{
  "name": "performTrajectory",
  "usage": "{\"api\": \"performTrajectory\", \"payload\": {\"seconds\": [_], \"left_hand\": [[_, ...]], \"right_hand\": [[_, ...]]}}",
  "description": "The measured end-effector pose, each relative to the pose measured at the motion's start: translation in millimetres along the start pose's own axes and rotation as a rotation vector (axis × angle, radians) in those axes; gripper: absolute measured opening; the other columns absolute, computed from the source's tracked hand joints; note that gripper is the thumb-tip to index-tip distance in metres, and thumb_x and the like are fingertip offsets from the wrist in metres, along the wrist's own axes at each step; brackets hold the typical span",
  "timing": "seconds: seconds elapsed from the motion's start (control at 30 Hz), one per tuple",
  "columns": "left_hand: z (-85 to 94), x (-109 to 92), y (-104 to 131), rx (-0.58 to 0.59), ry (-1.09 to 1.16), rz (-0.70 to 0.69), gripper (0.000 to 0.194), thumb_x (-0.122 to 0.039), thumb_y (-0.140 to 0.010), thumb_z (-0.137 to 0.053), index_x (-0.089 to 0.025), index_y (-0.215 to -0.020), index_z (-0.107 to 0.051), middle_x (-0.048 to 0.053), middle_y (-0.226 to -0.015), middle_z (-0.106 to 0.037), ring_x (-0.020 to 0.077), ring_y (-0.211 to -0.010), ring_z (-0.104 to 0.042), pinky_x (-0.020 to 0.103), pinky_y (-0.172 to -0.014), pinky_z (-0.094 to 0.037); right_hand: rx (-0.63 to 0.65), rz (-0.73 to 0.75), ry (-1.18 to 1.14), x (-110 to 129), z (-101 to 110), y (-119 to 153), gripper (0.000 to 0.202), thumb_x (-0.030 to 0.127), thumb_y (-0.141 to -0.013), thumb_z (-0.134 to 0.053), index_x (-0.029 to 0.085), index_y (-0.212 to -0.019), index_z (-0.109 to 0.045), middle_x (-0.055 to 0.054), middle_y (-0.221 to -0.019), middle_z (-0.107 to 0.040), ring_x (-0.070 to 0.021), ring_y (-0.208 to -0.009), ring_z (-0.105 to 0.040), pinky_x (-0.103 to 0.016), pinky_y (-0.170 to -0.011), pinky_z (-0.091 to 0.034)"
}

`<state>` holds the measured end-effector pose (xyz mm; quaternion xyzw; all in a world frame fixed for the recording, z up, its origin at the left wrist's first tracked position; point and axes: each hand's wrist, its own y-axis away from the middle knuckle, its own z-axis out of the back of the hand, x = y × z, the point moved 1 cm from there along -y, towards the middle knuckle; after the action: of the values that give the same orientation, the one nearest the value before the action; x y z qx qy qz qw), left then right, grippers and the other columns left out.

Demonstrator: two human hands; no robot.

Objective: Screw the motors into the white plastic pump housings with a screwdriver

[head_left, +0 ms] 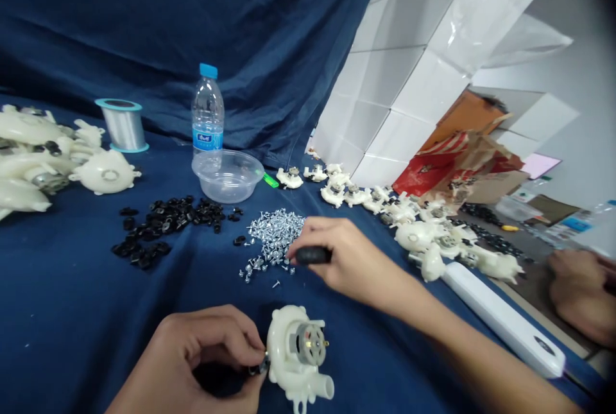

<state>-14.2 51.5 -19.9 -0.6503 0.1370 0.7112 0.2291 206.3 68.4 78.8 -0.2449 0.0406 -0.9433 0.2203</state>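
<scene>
Blue cloth [72, 311] below; my right hand [341, 257] grips a black handle [312, 255], rest hidden; left hand [212, 356] pinches half-hidden black piece [258, 366].

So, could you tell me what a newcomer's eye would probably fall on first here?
Probably the shiny heap of screws mid-cloth, with the right hand at its edge holding a black handle. Nearest the camera, a cream housing with a metal motor stands out beside the left hand, which pinches a small black part. Further back, a blue-capped bottle rises behind a clear bowl.
</scene>
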Motion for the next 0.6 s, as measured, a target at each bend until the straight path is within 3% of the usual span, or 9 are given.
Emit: {"api": "performTrajectory", "payload": {"seconds": [0.17,0.3,0.5,0.6], "left_hand": [[3.8,0,-3,0.099,-0.05,-0.045,0.014,-0.013,-0.07,-0.07,-0.022,-0.059,-0.065,-0.002,-0.079,-0.075,0.0143,-0.071,-0.076,0.015,-0.062,-0.059],[5.7,3,-4,0.077,-0.045,-0.05,0.015,-0.01,-0.069,-0.069,-0.022,-0.06,-0.067,-0.003,-0.079,-0.075,0.0138,-0.071,-0.076,0.014,-0.062,-0.06],[3.6,5,-3,0.072,-0.004,-0.054,0.015,-0.008,-0.067,-0.07,-0.022,-0.061,-0.069,-0.003,-0.077,-0.076,0.0128,-0.068,-0.075,0.013,-0.062,-0.059],[3.5,1,-5,0.07,0.024,-0.026,0.014,-0.01,-0.068,-0.069,-0.022,-0.063,-0.07,-0.003,-0.078,-0.076,0.0136,-0.07,-0.075,0.014,-0.063,-0.059]], "right_hand": [[0.122,-0.022,0.039,-10,-31,1,0.021,0.004,-0.081,-0.071,0.018,-0.094,-0.08,-0.003,-0.088,-0.066,-0.0146,-0.077,-0.061,-0.028,-0.07,-0.044],[0.139,-0.022,0.008,-11,-38,-2,0.024,-0.002,-0.079,-0.067,0.017,-0.089,-0.079,-0.002,-0.087,-0.065,-0.014,-0.077,-0.061,-0.028,-0.071,-0.045],[0.141,-0.013,-0.099,15,-15,2,0.014,0.003,-0.084,-0.066,0.014,-0.085,-0.074,-0.002,-0.087,-0.064,-0.0129,-0.076,-0.062,-0.026,-0.069,-0.047],[0.25,-0.019,-0.162,42,0,7,0.024,-0.003,-0.079,-0.064,0.017,-0.085,-0.075,0.001,-0.088,-0.063,-0.0097,-0.077,-0.062,-0.022,-0.069,-0.047]]}}
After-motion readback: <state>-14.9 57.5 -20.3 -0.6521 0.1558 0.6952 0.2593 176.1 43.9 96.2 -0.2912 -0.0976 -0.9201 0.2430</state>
